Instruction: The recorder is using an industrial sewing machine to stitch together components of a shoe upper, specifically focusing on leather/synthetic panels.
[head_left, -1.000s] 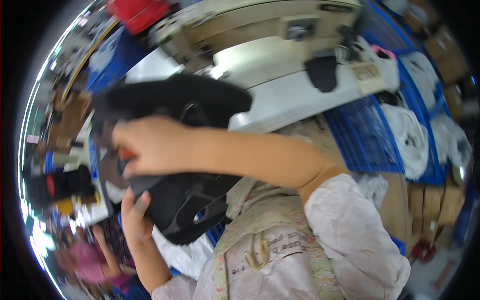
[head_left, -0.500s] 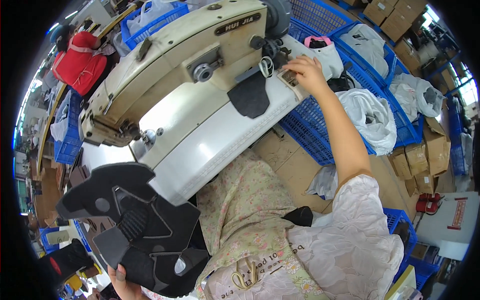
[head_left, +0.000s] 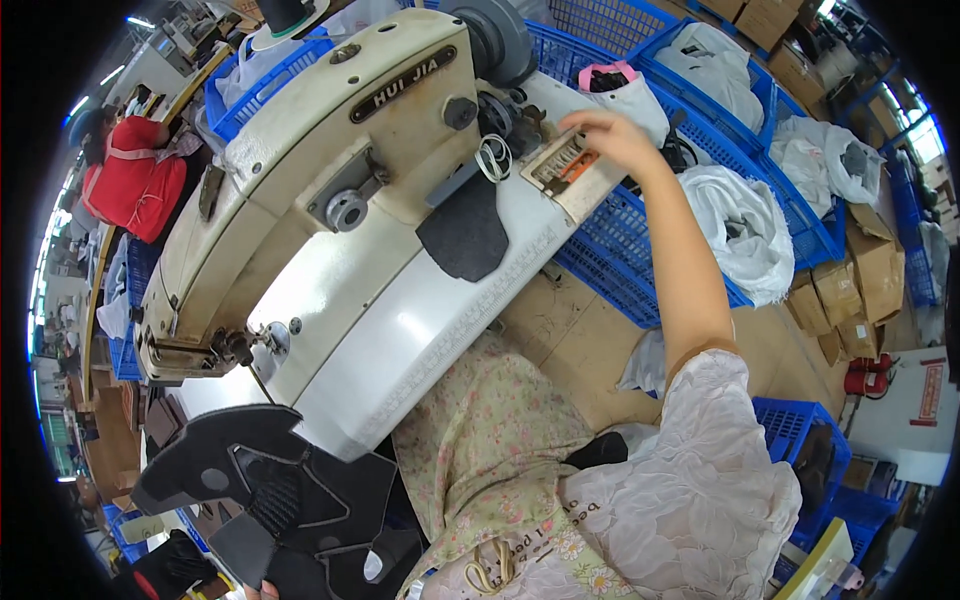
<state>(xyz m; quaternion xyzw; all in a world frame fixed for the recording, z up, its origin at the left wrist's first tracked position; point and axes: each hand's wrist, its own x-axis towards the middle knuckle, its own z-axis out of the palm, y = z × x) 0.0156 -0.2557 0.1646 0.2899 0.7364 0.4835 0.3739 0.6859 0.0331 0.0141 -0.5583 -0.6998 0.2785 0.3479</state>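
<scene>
At the lower left, black flat stitched panels [head_left: 330, 500], shaped like shoe uppers, show a textured patch and cut-outs. Fingertips of my left hand [head_left: 262, 592] hold their lower edge; the rest of that hand is out of frame. My right hand [head_left: 622, 145] reaches to the far right end of the sewing machine bed, its fingers stretched over the rim of a small recessed compartment [head_left: 553, 172]. Small metal parts and an orange item [head_left: 577, 168] lie in it. A cream sewing machine [head_left: 300, 170] spans the white worktop [head_left: 400, 350]. Beside the compartment lies a dark rounded piece [head_left: 466, 232].
Blue crates [head_left: 620, 250] with white sacks [head_left: 735, 235] stand to the right. Cardboard boxes [head_left: 850, 300] and a red fire extinguisher [head_left: 868, 376] are farther right. A person in red [head_left: 140, 180] works at the far left. A thread cone [head_left: 285, 18] stands behind the machine.
The view has shifted, so the machine sits lower and farther left. My right hand has moved off the compartment, exposing its contents. My left hand has sunk almost out of view, still on the panels.
</scene>
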